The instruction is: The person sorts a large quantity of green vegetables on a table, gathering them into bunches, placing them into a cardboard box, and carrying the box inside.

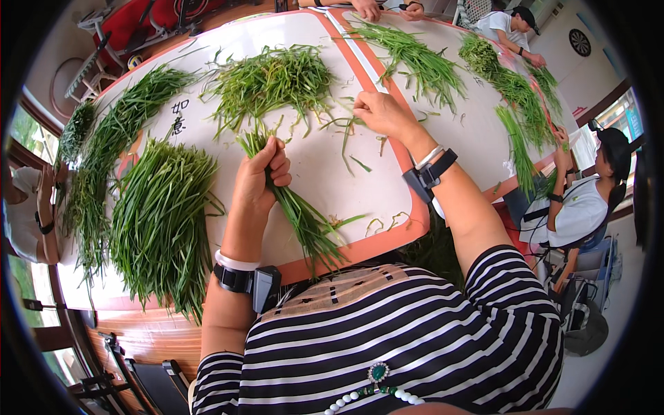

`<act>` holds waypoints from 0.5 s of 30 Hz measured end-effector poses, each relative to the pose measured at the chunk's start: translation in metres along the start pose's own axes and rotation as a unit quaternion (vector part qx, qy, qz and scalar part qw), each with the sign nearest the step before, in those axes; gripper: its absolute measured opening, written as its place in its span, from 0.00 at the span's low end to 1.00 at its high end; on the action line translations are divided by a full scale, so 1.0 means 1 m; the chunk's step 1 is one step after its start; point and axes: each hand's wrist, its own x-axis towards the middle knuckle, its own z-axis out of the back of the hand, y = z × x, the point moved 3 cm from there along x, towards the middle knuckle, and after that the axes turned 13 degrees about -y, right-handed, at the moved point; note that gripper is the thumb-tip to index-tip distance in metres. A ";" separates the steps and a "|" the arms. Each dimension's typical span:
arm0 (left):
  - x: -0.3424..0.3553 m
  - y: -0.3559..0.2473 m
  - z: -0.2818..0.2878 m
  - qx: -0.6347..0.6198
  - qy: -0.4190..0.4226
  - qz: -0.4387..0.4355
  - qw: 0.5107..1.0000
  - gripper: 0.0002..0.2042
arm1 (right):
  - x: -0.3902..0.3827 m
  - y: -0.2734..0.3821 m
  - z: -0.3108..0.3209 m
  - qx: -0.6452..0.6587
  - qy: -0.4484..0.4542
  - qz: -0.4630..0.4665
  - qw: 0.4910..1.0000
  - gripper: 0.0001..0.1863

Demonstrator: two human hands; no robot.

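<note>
My left hand point(257, 176) is closed around a small bunch of garlic chives point(302, 218), whose long green leaves trail down toward the table's near edge. The cut or root ends poke out above the fist. Over the table's orange border strip, my right hand point(387, 116) is closed in a pinch; whether it holds a leaf cannot be made out. Loose leaf scraps point(346, 142) lie just below its fingertips. Left of my left hand rests a large heap of chives point(162, 218). Beyond both hands lies a messy pile of leaves and yellowed bits point(273, 83).
The white table point(315, 183) has an orange rim. More chives point(131, 114) line its left side; other bundles point(422, 59) lie on the adjoining table at right. Several people work around: one person point(588, 200) sits right, another point(508, 31) far right, others at left and far edges.
</note>
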 end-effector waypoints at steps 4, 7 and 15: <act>0.002 0.001 0.000 0.005 -0.002 0.000 1.000 0.09 | -0.010 0.015 0.020 0.116 0.042 -0.029 0.992 0.21; 0.002 0.002 -0.001 0.009 0.003 0.001 1.000 0.09 | -0.017 0.010 0.026 0.018 0.078 0.020 0.997 0.20; -0.001 0.003 -0.003 0.018 0.000 0.001 1.000 0.09 | -0.001 0.018 -0.010 -0.016 0.012 0.021 1.000 0.11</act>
